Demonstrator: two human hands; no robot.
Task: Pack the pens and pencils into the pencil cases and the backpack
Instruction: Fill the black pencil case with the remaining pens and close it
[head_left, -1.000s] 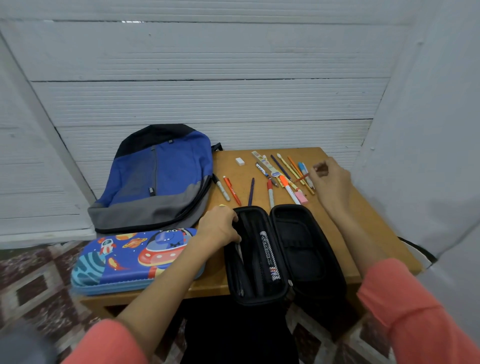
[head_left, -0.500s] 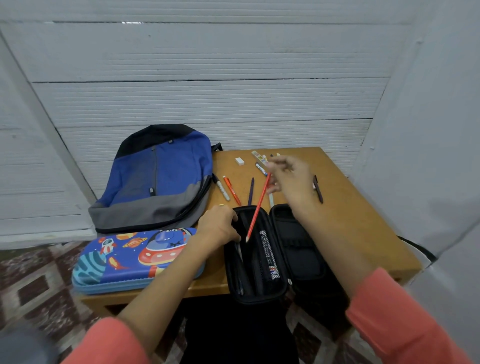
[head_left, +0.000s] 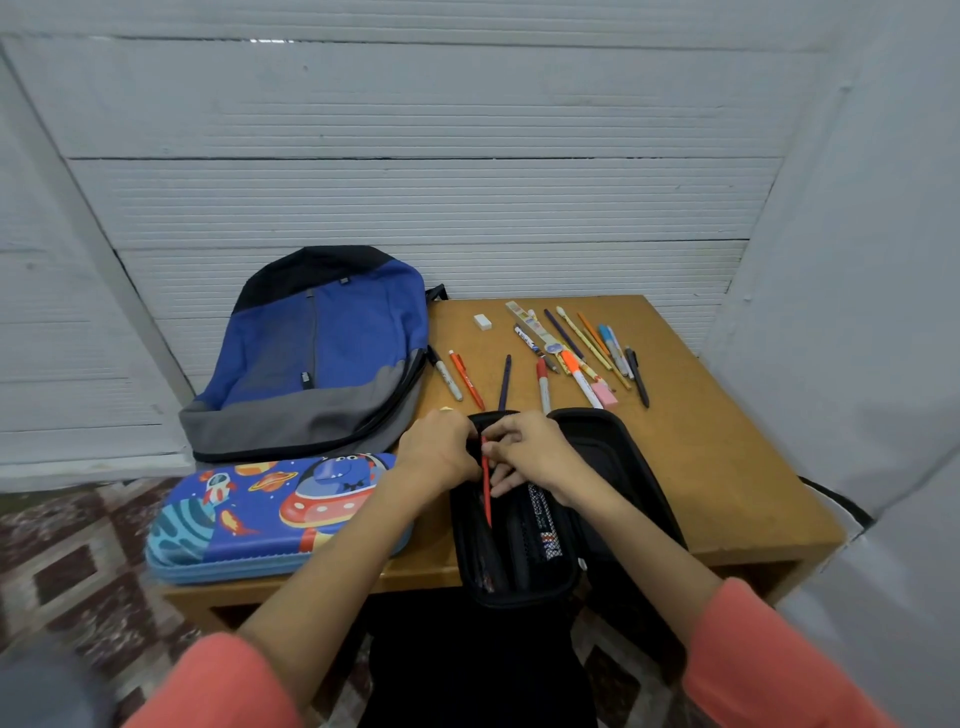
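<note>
We see the open black zip pencil case (head_left: 540, 525) on the wooden table (head_left: 727, 467), our right hand (head_left: 530, 457) pinching a thin red pencil (head_left: 487, 483) into its left half; our left hand (head_left: 441, 452) grips the case's rim. The space-print blue case (head_left: 249, 519) lies closed.

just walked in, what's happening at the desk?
A person is packing stationery. Both hands are at the open black pencil case at the table's near edge: the right hand is sliding a red pencil into its left half, while the left hand grips that side's edge. Many pens and pencils lie loose farther back. The space-print case is closed, and the blue backpack lies flat behind it.
</note>
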